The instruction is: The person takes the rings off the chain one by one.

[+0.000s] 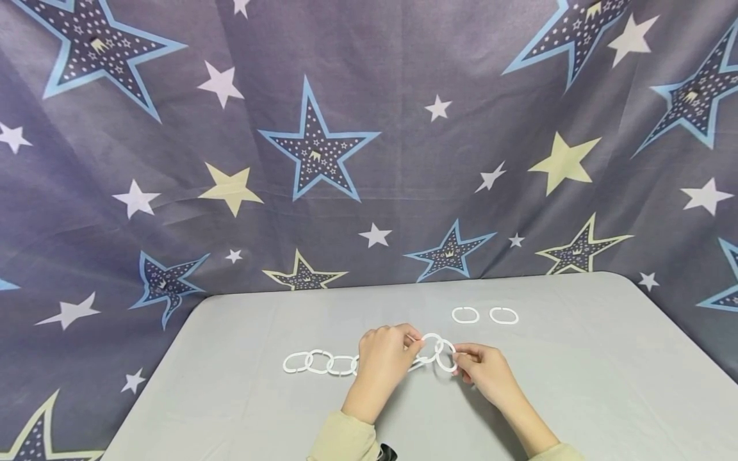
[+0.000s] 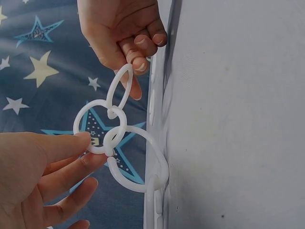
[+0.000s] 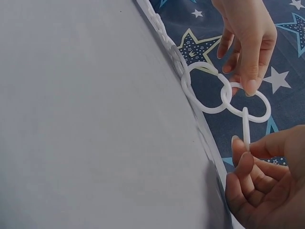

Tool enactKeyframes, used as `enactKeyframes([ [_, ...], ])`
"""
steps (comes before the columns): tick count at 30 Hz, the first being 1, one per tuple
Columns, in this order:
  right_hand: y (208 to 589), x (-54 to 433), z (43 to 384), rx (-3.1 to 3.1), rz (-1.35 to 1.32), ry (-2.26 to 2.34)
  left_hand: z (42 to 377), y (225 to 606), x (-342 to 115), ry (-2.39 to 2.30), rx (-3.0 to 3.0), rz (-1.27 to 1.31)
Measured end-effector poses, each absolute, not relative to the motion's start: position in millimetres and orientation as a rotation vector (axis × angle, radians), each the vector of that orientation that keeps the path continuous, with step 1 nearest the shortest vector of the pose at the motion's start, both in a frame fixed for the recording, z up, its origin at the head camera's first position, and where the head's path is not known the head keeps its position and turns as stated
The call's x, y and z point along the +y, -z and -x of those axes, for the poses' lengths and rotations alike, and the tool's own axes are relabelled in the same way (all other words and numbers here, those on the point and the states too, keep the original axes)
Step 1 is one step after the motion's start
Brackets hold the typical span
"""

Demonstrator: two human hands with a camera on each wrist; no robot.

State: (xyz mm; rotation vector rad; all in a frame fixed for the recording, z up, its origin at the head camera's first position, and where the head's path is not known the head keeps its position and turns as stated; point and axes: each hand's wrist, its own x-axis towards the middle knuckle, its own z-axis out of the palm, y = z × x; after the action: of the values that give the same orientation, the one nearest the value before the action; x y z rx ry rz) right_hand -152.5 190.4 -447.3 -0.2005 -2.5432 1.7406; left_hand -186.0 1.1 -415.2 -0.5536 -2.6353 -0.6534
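On the matte grey tabletop (image 1: 576,384) lay a smooth white oval-link chain (image 1: 331,364), one end raised — the left hand (image 1: 382,358), knuckles up, pinched one link (image 1: 431,335); the curled right hand (image 1: 489,371) pinched the end link (image 3: 246,128).

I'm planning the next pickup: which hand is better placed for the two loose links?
Probably the right hand: the loose links lie beyond it, though it pinches the end link. The left hand, pinching the neighbouring link, is farther off.
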Motion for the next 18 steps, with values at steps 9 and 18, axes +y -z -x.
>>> enactKeyframes([
  [9,446.1,193.1,152.4,-2.553,0.226,-1.710,186.6,416.5,0.7,0.639,-2.620,0.540],
  [18,445.1,196.2,153.5,-2.531,0.238,-1.717,186.9,416.5,0.3,0.629,-2.639,0.538],
])
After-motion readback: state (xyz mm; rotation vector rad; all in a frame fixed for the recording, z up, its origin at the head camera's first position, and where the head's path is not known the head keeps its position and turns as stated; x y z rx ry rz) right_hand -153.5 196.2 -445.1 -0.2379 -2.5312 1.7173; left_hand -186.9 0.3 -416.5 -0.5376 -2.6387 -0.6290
